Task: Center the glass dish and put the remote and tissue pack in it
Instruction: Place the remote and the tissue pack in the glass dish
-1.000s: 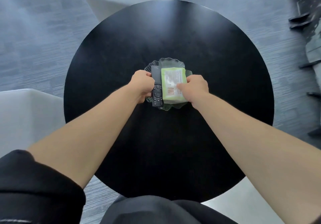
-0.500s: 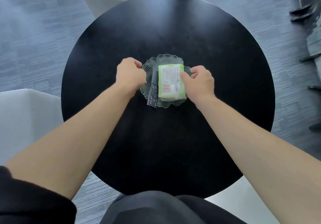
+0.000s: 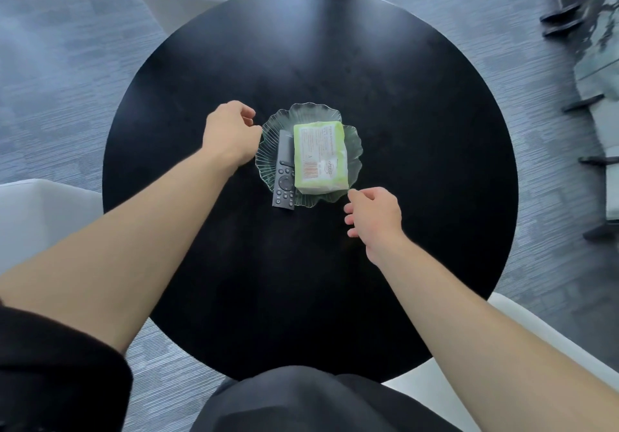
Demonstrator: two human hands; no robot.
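Sitting near the middle of the round black table (image 3: 418,130): the glass dish (image 3: 355,145), holding the tissue pack (image 3: 320,158) and, just left of it, the remote (image 3: 284,170), near end poking over the rim. Hovering beside the dish, the left hand (image 3: 231,135), loosely curled, gripping nothing; hanging near the front rim, the right hand (image 3: 373,215), half open and empty. Looking like the closing step; next, probably, nudging the remote fully inside.

Cool, soft daylight falls from the far side. Broad pale glare lies on the black table (image 3: 418,130) toward its far edge. Right picture edge smeared; wide-angle bending at corners.
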